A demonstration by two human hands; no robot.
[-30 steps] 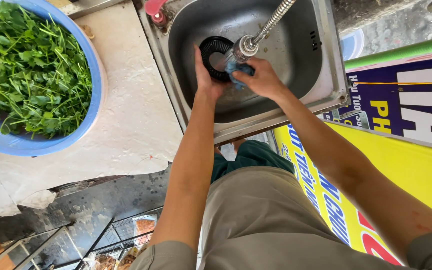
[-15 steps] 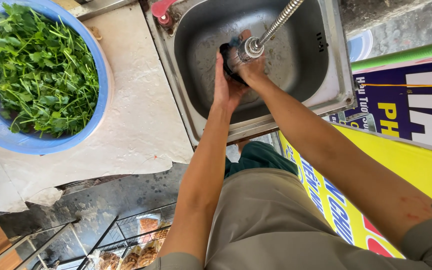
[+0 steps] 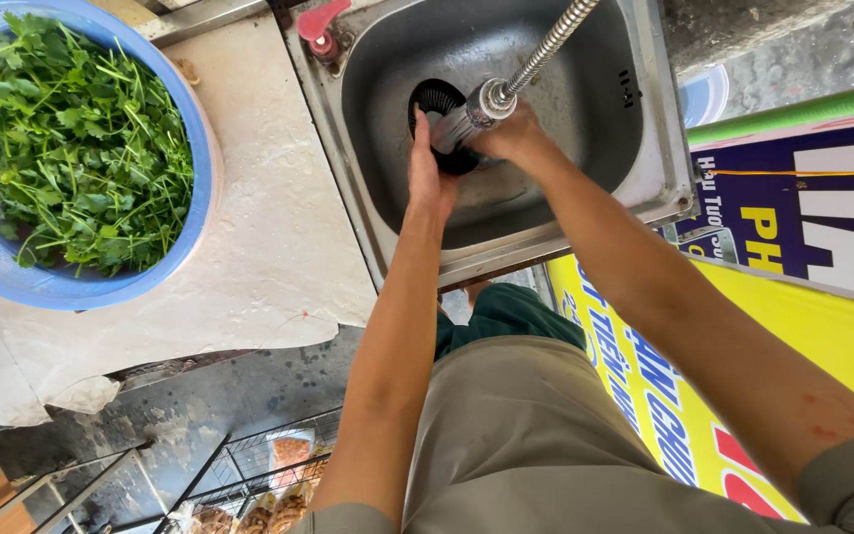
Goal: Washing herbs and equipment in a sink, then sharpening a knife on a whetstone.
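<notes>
Both hands meet inside a steel sink [image 3: 585,119], just under the nozzle of a flexible metal tap hose [image 3: 544,51]. My left hand [image 3: 431,176] stands on edge with fingers stretched out, palm turned toward the right one. My right hand [image 3: 512,134] is curled right below the nozzle, its palm side hidden. Water runs from the nozzle between the two hands. Behind the fingers a black drain strainer [image 3: 437,97] sits in the sink floor, partly covered.
A red tap handle [image 3: 322,22] stands at the sink's back left corner. On the pale counter [image 3: 269,247] to the left rests a blue basin [image 3: 202,188] full of leafy greens [image 3: 71,138]. A yellow and blue banner [image 3: 803,247] hangs at right; a wire rack [image 3: 269,460] sits below.
Both hands have stayed under the nozzle over the drain. A small blue thing seen by the right hand a second ago no longer shows. The left hand now stands flatter against the right.
</notes>
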